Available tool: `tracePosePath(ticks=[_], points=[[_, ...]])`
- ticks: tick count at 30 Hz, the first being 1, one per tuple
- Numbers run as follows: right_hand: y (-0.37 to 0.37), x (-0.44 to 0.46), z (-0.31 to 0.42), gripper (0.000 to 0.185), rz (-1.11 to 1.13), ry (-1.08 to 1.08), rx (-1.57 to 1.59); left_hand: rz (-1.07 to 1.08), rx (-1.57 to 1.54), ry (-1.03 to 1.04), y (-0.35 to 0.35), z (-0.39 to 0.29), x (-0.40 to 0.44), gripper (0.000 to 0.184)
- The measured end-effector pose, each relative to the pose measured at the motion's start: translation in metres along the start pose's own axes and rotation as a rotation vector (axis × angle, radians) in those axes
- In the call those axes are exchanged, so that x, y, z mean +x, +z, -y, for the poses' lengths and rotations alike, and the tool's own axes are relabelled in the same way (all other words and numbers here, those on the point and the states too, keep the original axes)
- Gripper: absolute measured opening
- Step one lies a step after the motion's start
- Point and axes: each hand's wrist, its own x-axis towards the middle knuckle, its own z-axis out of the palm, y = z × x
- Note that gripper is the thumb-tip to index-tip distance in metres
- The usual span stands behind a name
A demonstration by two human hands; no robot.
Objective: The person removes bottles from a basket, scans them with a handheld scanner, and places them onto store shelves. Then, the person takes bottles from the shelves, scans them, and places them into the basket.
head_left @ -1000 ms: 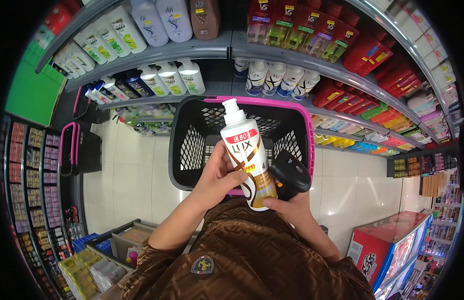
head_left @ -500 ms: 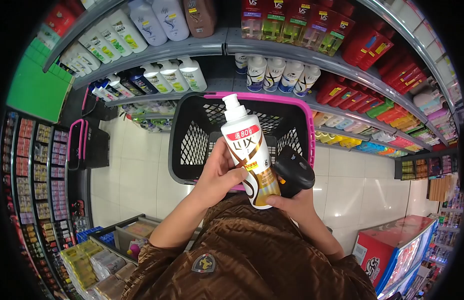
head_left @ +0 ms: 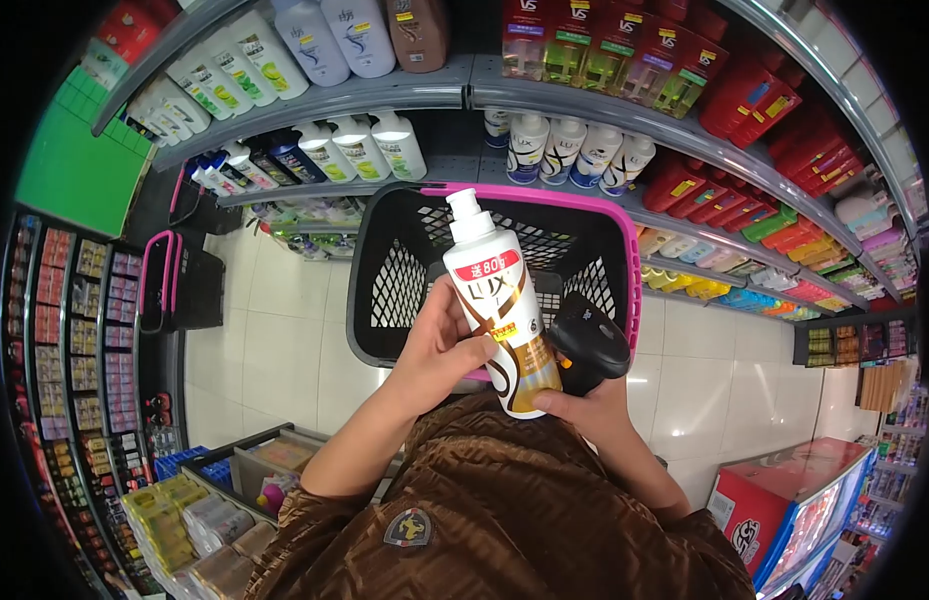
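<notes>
A white and gold LUX pump bottle (head_left: 494, 300) is tilted in front of my body, its pump end pointing up and away. My left hand (head_left: 439, 345) is wrapped round its left side, thumb across the label. A black handheld barcode scanner (head_left: 589, 345) with an orange trigger sits in my right hand (head_left: 589, 410). My right thumb also touches the lower end of the bottle; the other right fingers are mostly hidden. Beneath the bottle stands a black shopping basket (head_left: 369, 290) with a pink rim, its inside partly covered by the bottle and scanner.
Shelves (head_left: 384, 95) ahead carry shampoo bottles, with similar LUX bottles (head_left: 564, 150) on the lower one. Another black and pink basket (head_left: 189, 285) stands at left. Stacked packs (head_left: 169, 515) are at lower left, a red display box (head_left: 774, 490) at lower right.
The shelves and basket sit slightly further right in view. Both hands, the bottle and the scanner hold nearly the same pose.
</notes>
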Motion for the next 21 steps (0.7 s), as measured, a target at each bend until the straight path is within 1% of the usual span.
tracePosePath(ticks=[2, 3, 5, 6, 8, 9, 10, 11, 12, 13, 14, 15, 16, 18, 19, 20, 21], points=[[0.009, 0.005, 0.003, 0.074, -0.010, -0.026, -0.011, -0.033, -0.031, -0.013, -0.006, -0.001, -0.003, 0.077], [0.013, 0.006, 0.003, 0.074, -0.003, -0.022, -0.012, -0.039, -0.034, -0.010, -0.008, -0.001, -0.004, 0.077], [0.023, 0.008, 0.001, 0.071, -0.061, -0.004, -0.099, -0.066, -0.100, 0.069, -0.008, 0.001, -0.004, 0.080], [0.030, 0.010, 0.004, 0.071, -0.062, -0.002, -0.096, -0.068, -0.099, 0.066, -0.006, 0.002, -0.005, 0.080], [0.042, 0.015, 0.015, 0.062, -0.052, -0.043, -0.357, -0.265, -0.132, 0.033, -0.001, 0.004, -0.008, 0.097], [0.039, 0.013, 0.010, 0.062, -0.053, -0.042, -0.359, -0.246, -0.218, 0.002, -0.013, 0.007, -0.007, 0.091], [0.031, 0.008, 0.001, 0.057, -0.013, 0.038, -0.108, -0.098, -0.476, -0.096, -0.029, 0.007, -0.003, 0.087], [0.028, 0.004, -0.006, 0.051, 0.024, 0.120, 0.145, -0.035, -0.612, -0.135, -0.044, 0.005, -0.003, 0.087], [0.037, 0.005, 0.001, 0.051, 0.022, 0.127, 0.145, 0.027, -0.748, -0.175, -0.055, 0.001, -0.002, 0.088], [0.049, 0.010, 0.015, 0.046, -0.026, 0.130, 0.099, 0.130, -0.832, -0.162, -0.062, 0.001, 0.000, 0.090], [0.057, 0.013, 0.024, 0.042, -0.075, 0.129, 0.052, 0.131, -0.833, -0.163, -0.066, -0.003, -0.001, 0.090], [0.057, 0.012, 0.028, 0.045, -0.037, 0.147, -0.151, 0.169, -0.793, -0.161, -0.070, -0.007, 0.000, 0.090], [0.060, 0.014, 0.033, 0.045, -0.042, 0.142, -0.154, 0.208, -0.753, -0.161, -0.073, -0.011, 0.000, 0.090], [0.069, 0.017, 0.049, 0.054, 0.201, -0.013, -0.603, 0.214, -0.730, -0.162, -0.081, -0.018, 0.001, 0.090], [0.078, 0.017, 0.057, 0.060, 0.230, 0.082, -0.571, 0.228, -0.701, -0.176, -0.085, -0.020, 0.003, 0.090], [0.079, 0.016, 0.056, 0.060, 0.222, 0.077, -0.575, 0.245, -0.671, -0.190, -0.088, -0.022, 0.005, 0.090], [0.077, 0.016, 0.052, 0.059, 0.287, -0.001, -0.687, 0.257, -0.668, -0.191, -0.088, -0.024, 0.007, 0.090]])
